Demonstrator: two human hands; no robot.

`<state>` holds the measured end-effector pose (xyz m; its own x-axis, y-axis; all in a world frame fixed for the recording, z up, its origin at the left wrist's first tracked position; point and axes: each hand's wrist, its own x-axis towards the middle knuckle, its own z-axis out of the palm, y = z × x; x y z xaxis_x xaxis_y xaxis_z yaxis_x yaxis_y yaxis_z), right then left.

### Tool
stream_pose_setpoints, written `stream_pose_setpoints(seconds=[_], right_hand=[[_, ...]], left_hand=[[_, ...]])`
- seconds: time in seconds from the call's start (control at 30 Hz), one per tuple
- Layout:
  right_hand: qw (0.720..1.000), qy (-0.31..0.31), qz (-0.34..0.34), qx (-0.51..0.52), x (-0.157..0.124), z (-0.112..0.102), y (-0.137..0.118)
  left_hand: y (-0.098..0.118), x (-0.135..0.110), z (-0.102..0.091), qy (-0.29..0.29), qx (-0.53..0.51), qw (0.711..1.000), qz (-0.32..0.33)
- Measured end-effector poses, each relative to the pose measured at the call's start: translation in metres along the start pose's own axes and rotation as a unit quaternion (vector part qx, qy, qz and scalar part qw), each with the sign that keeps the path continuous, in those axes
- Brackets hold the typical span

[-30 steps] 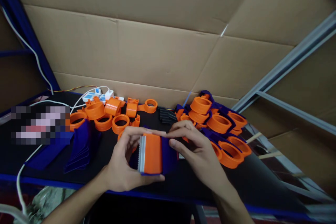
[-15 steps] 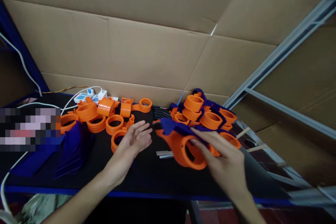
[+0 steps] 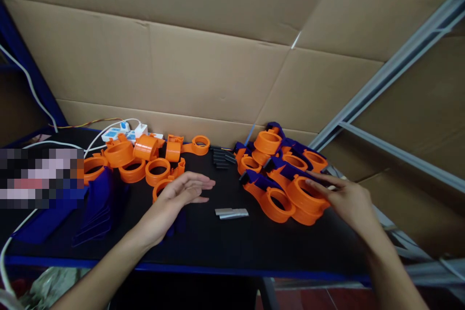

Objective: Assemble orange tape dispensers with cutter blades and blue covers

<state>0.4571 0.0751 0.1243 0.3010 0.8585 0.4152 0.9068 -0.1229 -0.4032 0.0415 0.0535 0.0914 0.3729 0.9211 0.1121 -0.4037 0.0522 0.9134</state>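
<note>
My right hand (image 3: 345, 198) is at the right-hand pile, its fingers on the ring rim of an orange tape dispenser (image 3: 308, 193) with a dark blue strip along its top. Under that ring sits another orange ring. Just left of it lies a second tape dispenser (image 3: 278, 206), also with a blue strip and a black tip. My left hand (image 3: 185, 191) hovers over the table with fingers stretched out and nothing in them. Beside it is an orange ring part (image 3: 162, 189), partly hidden by the hand. Thin grey metal strips (image 3: 231, 213) lie between my hands.
Several orange dispenser bodies (image 3: 147, 147) stand at the back left, near a white power strip (image 3: 112, 134) with cables. Blue plastic strips (image 3: 96, 208) are stacked at left. Small black pieces (image 3: 221, 157) lie at the back middle. A cardboard wall (image 3: 203, 72) rises behind the black table (image 3: 225, 247).
My right hand has moved right with the tape dispenser to the right-hand pile. The metal strips now show in full. My left hand has shifted slightly and remains open.
</note>
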Motion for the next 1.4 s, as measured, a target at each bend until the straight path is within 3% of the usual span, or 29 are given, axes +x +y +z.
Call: stream_pose_setpoints(seconds=[0.23,0.33,0.4,0.47,0.57,0.7,0.8,0.97,1.1,1.23,1.4], right_hand=[[0.986,0.058,-0.152,0.027,0.014,0.004,0.014],[0.967,0.118,-0.224,-0.016,0.006,0.008,-0.011],[0.954,0.122,-0.274,-0.012,-0.006,0.013,-0.039],[0.946,0.069,-0.318,0.011,-0.020,0.021,-0.072],[0.926,-0.070,-0.369,0.022,-0.033,0.037,-0.116],[0.885,-0.200,-0.418,-0.035,-0.022,0.067,-0.161],[0.864,-0.241,-0.427,-0.115,0.004,0.096,-0.191],[0.875,-0.220,-0.399,-0.162,0.043,0.146,-0.232],[0.877,-0.218,-0.382,-0.194,0.055,0.168,-0.243],[0.879,-0.206,-0.383,-0.194,0.059,0.161,-0.242],[0.901,-0.169,-0.364,-0.165,0.052,0.124,-0.237]], left_hand=[[-0.002,0.000,-0.001,-0.015,0.022,1.000,-0.002],[-0.003,0.001,-0.002,-0.016,0.018,1.000,-0.005],[-0.003,0.001,-0.002,-0.017,0.011,1.000,-0.007],[-0.002,0.000,-0.002,-0.020,0.006,1.000,-0.009],[0.000,0.000,-0.001,-0.019,0.006,1.000,-0.011],[0.001,0.001,0.001,-0.021,0.001,1.000,-0.011],[0.001,0.001,0.002,-0.023,0.003,1.000,-0.012],[0.001,0.001,0.001,-0.022,-0.002,1.000,-0.013],[0.001,0.001,-0.001,-0.022,-0.007,1.000,-0.009],[-0.001,0.003,-0.001,0.024,-0.013,1.000,0.003],[-0.004,0.008,-0.004,0.133,-0.060,0.989,0.032]])
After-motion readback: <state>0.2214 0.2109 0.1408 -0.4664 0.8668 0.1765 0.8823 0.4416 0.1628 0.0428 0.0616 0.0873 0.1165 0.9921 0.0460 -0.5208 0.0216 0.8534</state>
